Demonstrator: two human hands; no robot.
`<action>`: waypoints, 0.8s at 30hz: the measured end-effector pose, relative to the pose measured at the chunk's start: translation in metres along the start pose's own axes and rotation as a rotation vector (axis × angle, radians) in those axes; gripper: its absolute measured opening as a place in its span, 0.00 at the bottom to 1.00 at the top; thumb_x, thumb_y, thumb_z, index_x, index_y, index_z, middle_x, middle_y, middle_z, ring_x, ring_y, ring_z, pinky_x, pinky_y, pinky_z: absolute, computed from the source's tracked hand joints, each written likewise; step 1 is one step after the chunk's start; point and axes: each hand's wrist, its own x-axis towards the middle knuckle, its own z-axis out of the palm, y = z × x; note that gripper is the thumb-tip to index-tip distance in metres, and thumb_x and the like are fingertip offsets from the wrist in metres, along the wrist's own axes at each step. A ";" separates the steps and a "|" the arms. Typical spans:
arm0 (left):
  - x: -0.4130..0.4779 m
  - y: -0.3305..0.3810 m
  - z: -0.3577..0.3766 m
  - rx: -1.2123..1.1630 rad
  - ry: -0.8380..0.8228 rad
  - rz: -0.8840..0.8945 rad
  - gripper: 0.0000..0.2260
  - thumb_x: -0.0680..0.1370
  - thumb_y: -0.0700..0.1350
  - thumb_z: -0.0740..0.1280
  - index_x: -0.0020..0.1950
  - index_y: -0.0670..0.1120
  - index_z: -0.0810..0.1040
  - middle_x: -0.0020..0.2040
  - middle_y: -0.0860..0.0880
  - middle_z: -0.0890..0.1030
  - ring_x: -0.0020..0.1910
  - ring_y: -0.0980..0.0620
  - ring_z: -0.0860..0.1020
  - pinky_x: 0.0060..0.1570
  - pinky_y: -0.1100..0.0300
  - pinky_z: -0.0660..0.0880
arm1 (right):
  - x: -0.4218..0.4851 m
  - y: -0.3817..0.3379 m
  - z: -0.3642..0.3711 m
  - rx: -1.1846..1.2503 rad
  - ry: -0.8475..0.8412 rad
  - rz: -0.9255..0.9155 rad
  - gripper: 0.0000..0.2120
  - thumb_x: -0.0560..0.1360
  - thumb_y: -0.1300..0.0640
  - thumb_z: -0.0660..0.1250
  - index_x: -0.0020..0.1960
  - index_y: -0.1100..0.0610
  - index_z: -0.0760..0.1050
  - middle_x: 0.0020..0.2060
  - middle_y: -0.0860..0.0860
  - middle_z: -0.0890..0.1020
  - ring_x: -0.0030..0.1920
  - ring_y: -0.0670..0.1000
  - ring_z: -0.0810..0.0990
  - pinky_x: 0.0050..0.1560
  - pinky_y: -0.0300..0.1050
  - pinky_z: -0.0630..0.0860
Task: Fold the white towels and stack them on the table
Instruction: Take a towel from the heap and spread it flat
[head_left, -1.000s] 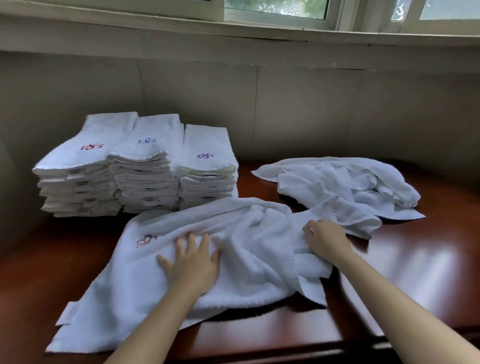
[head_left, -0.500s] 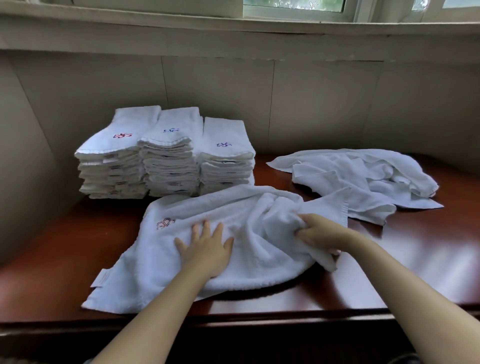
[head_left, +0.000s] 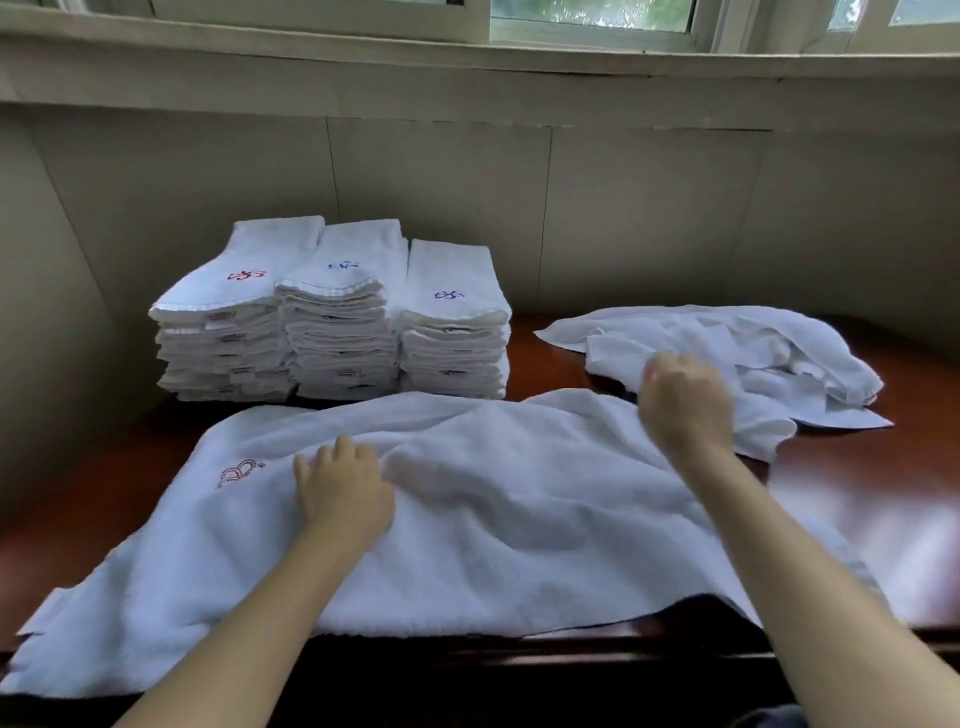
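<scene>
White terry towel (head_left: 519, 519) pressed by left hand (head_left: 343, 493), grip unclear; far edge gripped in curled fingers of right hand (head_left: 685, 405); three folded stacks (head_left: 337, 322) counted.

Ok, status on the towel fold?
Left hand flat on spread white terry towel with red emblem. Right hand gripping its far right corner. Not folded yet. Loose white towel pile lies against that corner.

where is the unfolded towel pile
Head view: the unfolded pile lies far right on the table, right of the folded stacks, just beyond the right hand.
</scene>
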 end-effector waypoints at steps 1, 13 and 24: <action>0.002 -0.001 0.007 -0.097 -0.013 0.045 0.16 0.80 0.50 0.54 0.66 0.46 0.67 0.67 0.47 0.68 0.67 0.47 0.67 0.66 0.49 0.63 | -0.007 -0.010 0.007 0.030 -0.100 -0.106 0.11 0.78 0.63 0.56 0.53 0.65 0.75 0.51 0.64 0.78 0.51 0.63 0.75 0.49 0.54 0.71; -0.005 -0.026 -0.006 -0.314 -0.031 0.183 0.13 0.83 0.50 0.51 0.52 0.47 0.72 0.51 0.47 0.77 0.54 0.42 0.76 0.49 0.54 0.69 | -0.045 -0.079 0.016 -0.468 -1.096 -0.383 0.12 0.80 0.50 0.56 0.53 0.52 0.76 0.51 0.50 0.79 0.51 0.54 0.77 0.51 0.48 0.71; 0.015 -0.100 0.018 -0.228 -0.243 -0.072 0.24 0.81 0.60 0.46 0.77 0.59 0.52 0.79 0.54 0.49 0.76 0.47 0.51 0.72 0.45 0.53 | -0.073 -0.102 0.051 -0.044 -0.583 -0.570 0.16 0.81 0.48 0.50 0.63 0.54 0.68 0.60 0.54 0.72 0.61 0.58 0.69 0.58 0.50 0.70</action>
